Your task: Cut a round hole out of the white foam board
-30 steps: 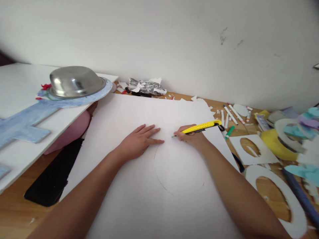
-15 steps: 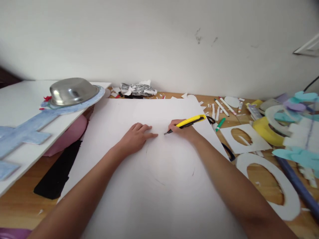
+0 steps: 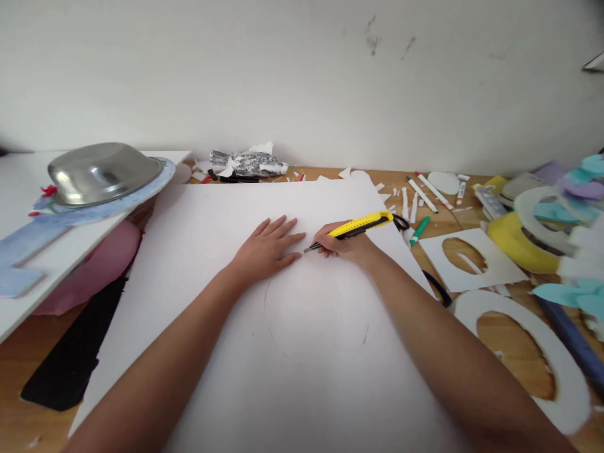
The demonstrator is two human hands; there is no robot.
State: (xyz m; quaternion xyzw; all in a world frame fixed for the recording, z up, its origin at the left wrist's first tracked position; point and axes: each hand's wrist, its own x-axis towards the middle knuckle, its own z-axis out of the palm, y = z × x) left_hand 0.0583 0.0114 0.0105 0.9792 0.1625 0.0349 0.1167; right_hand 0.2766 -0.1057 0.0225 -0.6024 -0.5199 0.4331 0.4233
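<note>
A large white board [image 3: 212, 214] lies flat on the wooden table, with a faint, broken curved line drawn on it. My left hand [image 3: 267, 248] rests palm down on the board, fingers spread, just left of the knife's blade. In my right hand [image 3: 340, 242] is a yellow and black utility knife [image 3: 363, 224], held like a pen. Its short blade points left and down, with the tip at the board's surface close to my left thumb. Whether the blade has pierced the board I cannot tell.
At left, an upturned metal bowl [image 3: 106, 175] sits on a blue-painted piece above another white board. A pink object [image 3: 89, 267] shows underneath. Right of my board are a green marker [image 3: 419, 231], a white sheet with a round hole [image 3: 504, 270], a white ring [image 3: 570, 377] and paper scraps.
My left hand has spread its fingers and flattened on the board. The knife tip has shifted slightly left, nearer that hand. The whole view has turned a little to the right.
</note>
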